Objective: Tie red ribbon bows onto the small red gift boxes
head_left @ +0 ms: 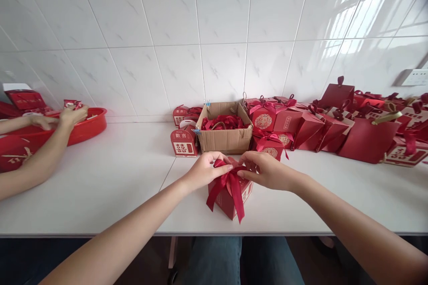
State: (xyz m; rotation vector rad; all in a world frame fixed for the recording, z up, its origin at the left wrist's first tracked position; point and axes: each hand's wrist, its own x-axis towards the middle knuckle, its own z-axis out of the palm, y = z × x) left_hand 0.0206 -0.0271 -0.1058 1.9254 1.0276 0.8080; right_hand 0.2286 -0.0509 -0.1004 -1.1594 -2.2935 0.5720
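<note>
The person's lap in blue jeans is showing below the near edge of the white tabletop, and both bare forearms are reaching out over that edge. The hands are meeting above a small red gift box, which is standing near the middle of the near edge. The left hand and the right hand are each pinching the ribbon on top of the box, fingers closed on its loops, while two tails are hanging down the front face.

To my eye the bow is being tied and shaped. Finishing it cleanly would call for an even pull on both loops with the box held steady.

Behind the hands, toward the far edge, an open cardboard box is holding more red ribbon, with a red mailbox-shaped box just beside it. Tied gift boxes are crowding the far right. At the left edge, another person's hand is working over a red basin.
</note>
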